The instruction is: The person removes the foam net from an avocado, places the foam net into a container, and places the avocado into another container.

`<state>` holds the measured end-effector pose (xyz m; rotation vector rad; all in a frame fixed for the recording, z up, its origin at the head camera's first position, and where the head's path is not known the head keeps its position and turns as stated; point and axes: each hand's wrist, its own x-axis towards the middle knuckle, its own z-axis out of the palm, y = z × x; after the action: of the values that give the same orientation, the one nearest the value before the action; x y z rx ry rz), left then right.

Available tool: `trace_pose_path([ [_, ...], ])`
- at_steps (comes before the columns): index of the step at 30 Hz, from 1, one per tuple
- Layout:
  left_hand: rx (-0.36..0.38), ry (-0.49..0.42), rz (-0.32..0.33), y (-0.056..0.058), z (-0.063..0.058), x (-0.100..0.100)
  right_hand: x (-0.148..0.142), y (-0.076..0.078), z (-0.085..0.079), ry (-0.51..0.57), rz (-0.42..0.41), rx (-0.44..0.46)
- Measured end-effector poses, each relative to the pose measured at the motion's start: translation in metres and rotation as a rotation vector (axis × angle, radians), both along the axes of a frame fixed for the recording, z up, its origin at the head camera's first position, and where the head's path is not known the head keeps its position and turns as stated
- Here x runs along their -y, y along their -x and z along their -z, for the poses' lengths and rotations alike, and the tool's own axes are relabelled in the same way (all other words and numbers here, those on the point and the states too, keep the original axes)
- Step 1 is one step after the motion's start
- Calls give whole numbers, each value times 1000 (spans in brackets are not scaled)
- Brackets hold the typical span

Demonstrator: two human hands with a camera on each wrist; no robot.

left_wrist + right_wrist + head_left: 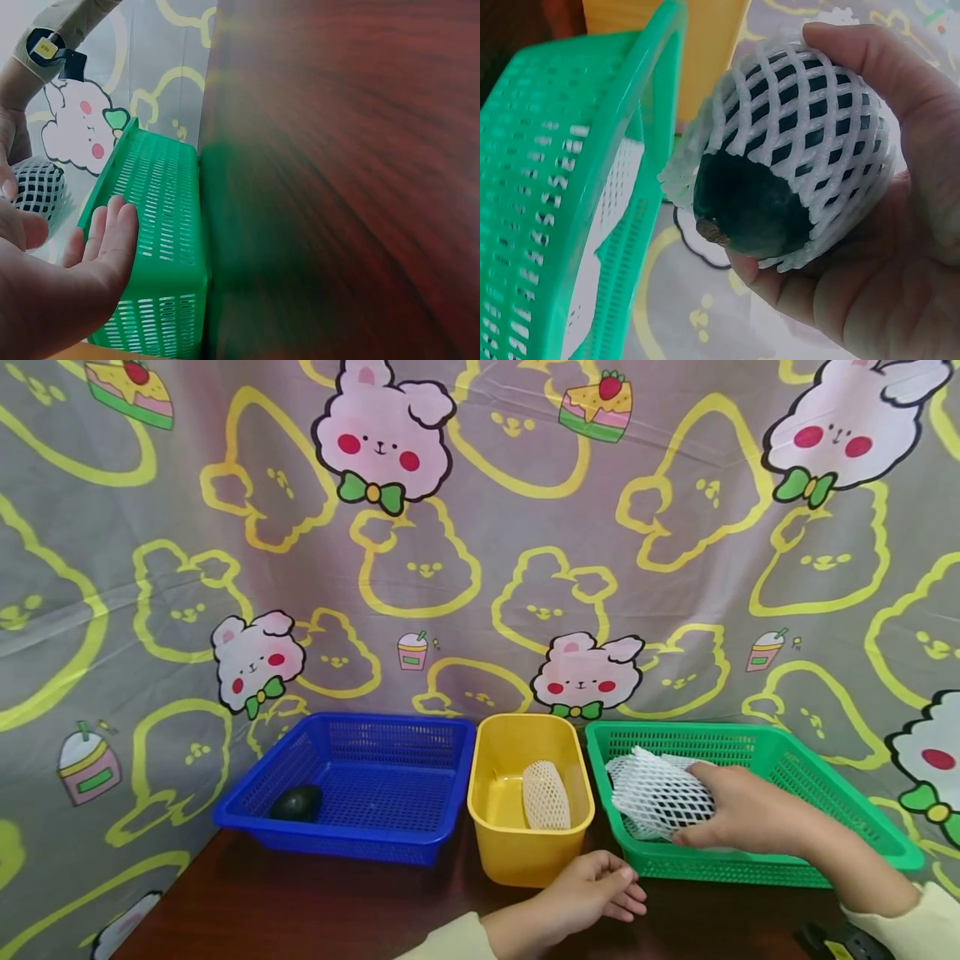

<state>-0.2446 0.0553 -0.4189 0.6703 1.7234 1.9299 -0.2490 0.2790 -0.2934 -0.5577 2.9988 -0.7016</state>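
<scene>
My right hand grips a dark green avocado by its sides, above the green basket. A white foam net sleeve wraps most of the fruit, leaving its brown stem end bare in the right wrist view. More white netting shows behind it in the head view, partly hidden. In front of the yellow bin, near the green basket's corner, my left hand hangs with loosely bent fingers and holds nothing. Inside that bin lies another foam net sleeve. One bare avocado rests in the blue basket.
The blue basket, yellow bin and green basket stand in a row on a dark wooden table. A patterned cloth hangs right behind them. A black device sits at the right wrist.
</scene>
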Motion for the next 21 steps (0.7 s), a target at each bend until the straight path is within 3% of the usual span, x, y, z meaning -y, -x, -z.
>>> trace_pose_path([
  [10, -84, 103, 99, -8, -5, 38, 28, -16, 6, 13, -52, -50],
  [16, -226, 121, 86, -12, -6, 61, 44, -25, 10, 4, -83, -75],
  [21, -285, 165, 71, -14, -9, 80, 56, -30, 19, 29, -126, -88],
])
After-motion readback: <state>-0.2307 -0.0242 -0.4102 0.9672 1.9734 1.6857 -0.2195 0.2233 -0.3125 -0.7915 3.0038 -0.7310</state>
